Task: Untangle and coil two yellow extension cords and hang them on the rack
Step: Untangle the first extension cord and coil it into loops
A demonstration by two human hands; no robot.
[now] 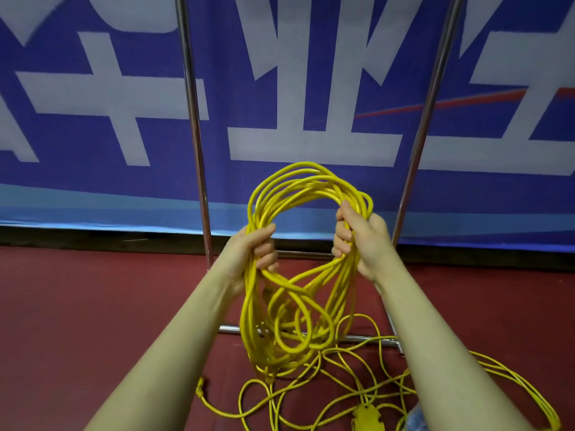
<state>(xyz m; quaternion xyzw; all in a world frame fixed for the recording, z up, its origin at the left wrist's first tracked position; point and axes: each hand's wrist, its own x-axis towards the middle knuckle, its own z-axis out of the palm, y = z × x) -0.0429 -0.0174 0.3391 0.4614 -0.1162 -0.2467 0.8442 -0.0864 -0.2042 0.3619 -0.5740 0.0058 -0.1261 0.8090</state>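
A thick yellow extension cord (292,194) is gathered in several loops and held up in front of the metal rack (194,126). My left hand (253,248) grips the left side of the coil, my right hand (361,241) grips the right side. The lower loops hang down between my forearms, loose and uneven. A second, thinner yellow cord (351,396) lies tangled on the red floor below, with a yellow socket block (365,416) near the bottom edge and a plug (200,387) at the lower left.
The rack has two chrome uprights, the second one (429,119) to the right, and low base bars (361,339) on the floor. Behind it hangs a blue banner (93,88) with large white characters. Red floor (77,306) spreads to the left.
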